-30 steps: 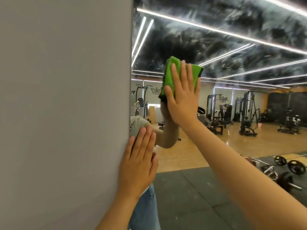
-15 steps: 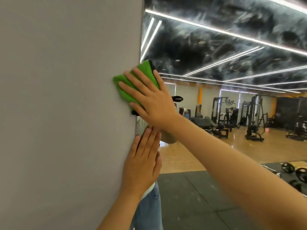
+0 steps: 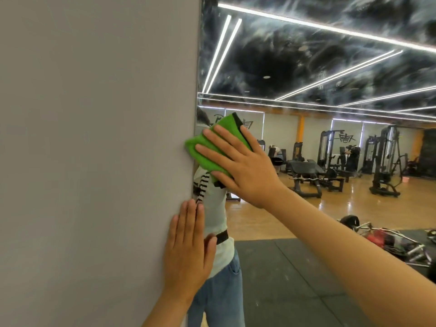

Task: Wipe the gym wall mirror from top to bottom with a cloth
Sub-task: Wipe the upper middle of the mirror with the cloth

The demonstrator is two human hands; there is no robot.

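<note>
The wall mirror [image 3: 306, 67] fills the right part of the view and reflects the gym. A folded green cloth [image 3: 207, 147] with a black edge lies flat against the mirror's left edge, its corner overlapping the grey wall. My right hand [image 3: 238, 166] presses the cloth to the glass with straight, spread fingers. Below it, my left hand [image 3: 188, 251] rests flat on the wall and mirror edge, fingers straight and pointing up. My own reflection shows in the mirror behind both hands.
A plain grey wall [image 3: 94, 161] takes up the left half of the view. In the reflection stand weight machines [image 3: 384, 159], a bench [image 3: 306, 171], and loose bars and plates [image 3: 389, 241] on the dark floor mat.
My right hand has slid the cloth left from mid-glass to the mirror's left edge, then a little lower along it. My left hand has stayed flat on the wall edge.
</note>
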